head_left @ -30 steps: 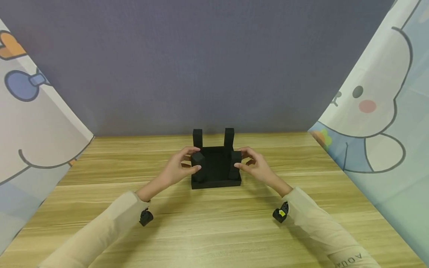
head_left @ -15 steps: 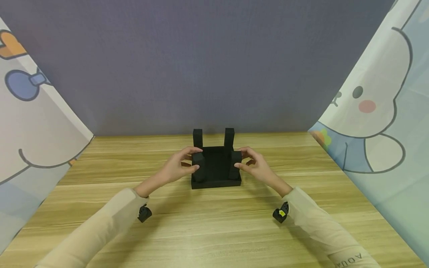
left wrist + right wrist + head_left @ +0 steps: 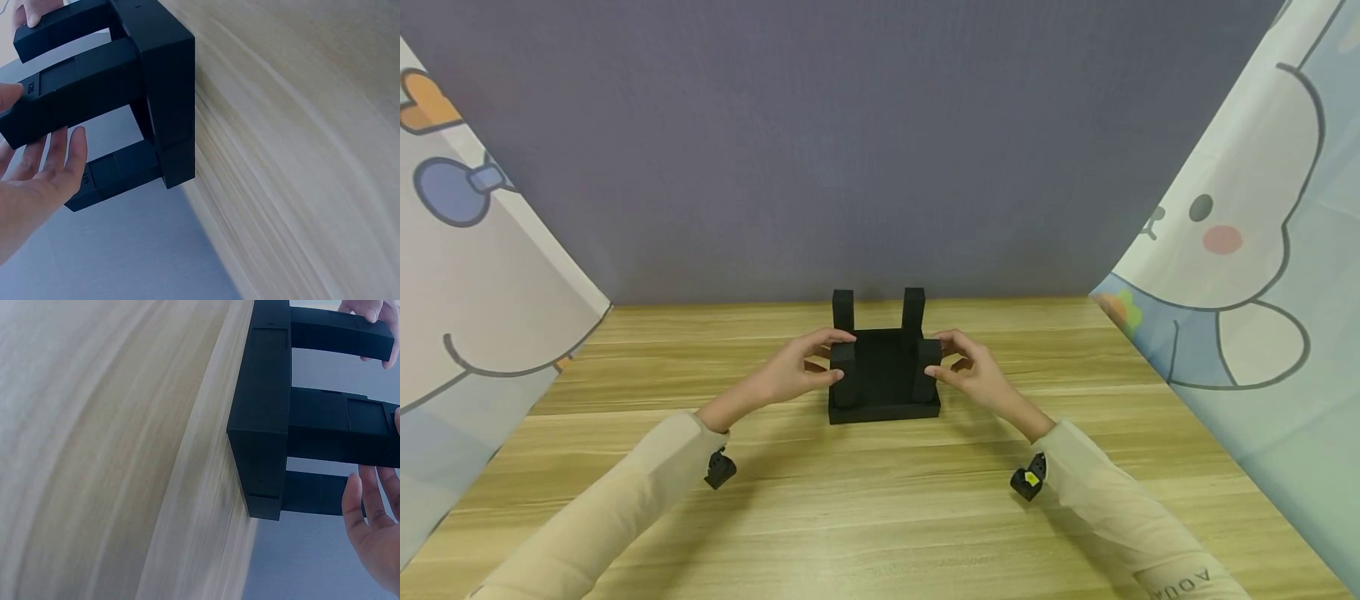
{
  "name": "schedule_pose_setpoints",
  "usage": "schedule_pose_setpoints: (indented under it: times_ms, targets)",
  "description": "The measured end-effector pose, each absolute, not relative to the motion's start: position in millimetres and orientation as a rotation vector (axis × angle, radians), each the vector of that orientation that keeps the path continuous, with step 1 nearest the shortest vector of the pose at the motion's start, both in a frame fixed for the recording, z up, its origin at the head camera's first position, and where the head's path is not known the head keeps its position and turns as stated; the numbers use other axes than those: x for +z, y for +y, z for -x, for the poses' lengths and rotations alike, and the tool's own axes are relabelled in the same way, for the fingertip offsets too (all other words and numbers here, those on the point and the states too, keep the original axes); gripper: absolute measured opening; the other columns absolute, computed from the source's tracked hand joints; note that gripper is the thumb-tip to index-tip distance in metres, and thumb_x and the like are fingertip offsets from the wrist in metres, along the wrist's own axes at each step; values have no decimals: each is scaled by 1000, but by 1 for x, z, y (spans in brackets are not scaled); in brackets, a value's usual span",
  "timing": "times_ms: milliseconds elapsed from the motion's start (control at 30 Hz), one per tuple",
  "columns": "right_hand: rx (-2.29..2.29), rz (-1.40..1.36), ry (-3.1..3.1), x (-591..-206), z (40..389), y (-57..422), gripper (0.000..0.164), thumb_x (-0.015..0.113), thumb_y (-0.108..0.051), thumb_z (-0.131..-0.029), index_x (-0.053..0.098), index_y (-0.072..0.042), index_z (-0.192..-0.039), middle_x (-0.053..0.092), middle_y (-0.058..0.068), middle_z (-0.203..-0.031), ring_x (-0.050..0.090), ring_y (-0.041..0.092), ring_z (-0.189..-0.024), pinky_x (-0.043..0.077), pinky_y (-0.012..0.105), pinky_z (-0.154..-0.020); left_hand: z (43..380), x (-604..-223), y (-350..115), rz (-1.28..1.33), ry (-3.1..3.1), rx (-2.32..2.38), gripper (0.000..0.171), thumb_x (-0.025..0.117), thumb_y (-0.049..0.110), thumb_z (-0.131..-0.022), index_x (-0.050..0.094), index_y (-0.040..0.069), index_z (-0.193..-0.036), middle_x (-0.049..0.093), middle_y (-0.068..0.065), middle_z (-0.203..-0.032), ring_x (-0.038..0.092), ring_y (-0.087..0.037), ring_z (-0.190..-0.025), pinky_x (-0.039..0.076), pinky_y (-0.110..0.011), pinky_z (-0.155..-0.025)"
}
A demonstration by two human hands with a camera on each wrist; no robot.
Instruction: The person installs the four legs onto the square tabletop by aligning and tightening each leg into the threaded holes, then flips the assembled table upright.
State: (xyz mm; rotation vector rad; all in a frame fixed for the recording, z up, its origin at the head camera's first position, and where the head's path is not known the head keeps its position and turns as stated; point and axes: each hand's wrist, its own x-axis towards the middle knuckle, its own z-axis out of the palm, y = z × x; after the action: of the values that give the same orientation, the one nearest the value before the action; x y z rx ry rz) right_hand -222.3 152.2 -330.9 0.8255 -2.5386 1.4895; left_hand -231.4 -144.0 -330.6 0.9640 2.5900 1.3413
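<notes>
A black square base (image 3: 883, 413) lies on the table with several black posts standing up at its corners. My left hand (image 3: 797, 367) pinches the front left post (image 3: 844, 379) near its top, thumb on the near side and fingers behind. Likewise, my right hand (image 3: 973, 371) grips the upper part of the front right post (image 3: 927, 367). In the left wrist view, the held post (image 3: 81, 81) meets the base and bears small markings. From the right wrist, the right post (image 3: 340, 425) stands straight on the base, with the right hand (image 3: 378, 537) curled around its end.
Two more posts, back left (image 3: 843, 308) and back right (image 3: 913, 308), rise behind the hands. The wood-grain table (image 3: 880, 508) ends at a grey wall panel (image 3: 850, 150). Cartoon-printed curtains flank both sides.
The front left post has turned so its faces line up with the base, and my left wrist and forearm have shifted slightly up and left. My right hand has kept still.
</notes>
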Motion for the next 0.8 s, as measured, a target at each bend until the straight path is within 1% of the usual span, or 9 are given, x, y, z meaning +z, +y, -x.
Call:
schedule_pose_setpoints:
  times_ms: [167, 333, 433, 567, 667, 800]
  targets:
    - [1500, -827, -2536, -331, 223, 152, 39, 66, -1, -82, 51, 6, -117, 56, 22, -102, 54, 35, -95, 50, 46, -74, 230, -332, -143, -922, 2586, 1367, 50, 66, 12, -84, 47, 15, -130, 47, -10, -132, 54, -29, -109, 51, -39, -85]
    - [1501, -826, -2535, -331, 223, 152, 39, 66, -1, -82, 51, 6, -117, 56, 22, -102, 54, 35, -96, 50, 46, -74, 230, -331, -142, -937, 2594, 1365, 50, 66, 8, -84, 47, 9, -130, 46, -11, -132, 55, -30, -109, 51, -39, -85]
    - [1502, -824, -2537, -330, 223, 152, 39, 66, -1, -82, 51, 6, -118, 56, 22, -102, 54, 35, -96, 50, 46, -74, 231, -330, -143, -972, 2603, 1337, 49, 65, 6, -84, 47, 8, -129, 47, -11, -133, 55, -29, -108, 51, -39, -86]
    - [1500, -819, -2540, -330, 223, 152, 39, 66, -2, -82, 51, 6, -118, 56, 22, -102, 54, 35, -96, 50, 45, -74, 232, -327, -146, -1009, 2586, 1291, 47, 63, 6, -85, 49, 12, -129, 46, -9, -134, 53, -29, -110, 50, -40, -88]
    - [1496, -814, -2546, -330, 223, 152, 40, 66, -2, -82, 51, 5, -118, 56, 21, -103, 54, 35, -96, 50, 44, -74, 234, -325, -148, -1011, 2560, 1257, 46, 62, 6, -86, 49, 17, -128, 43, -9, -137, 52, -30, -114, 49, -41, -88]
    - [1492, -812, -2551, -330, 223, 152, 40, 66, -3, -82, 51, 5, -118, 57, 21, -103, 54, 35, -96, 50, 44, -74, 236, -322, -149, -996, 2535, 1216, 46, 62, 7, -86, 48, 20, -129, 39, -9, -141, 50, -32, -118, 49, -41, -89]
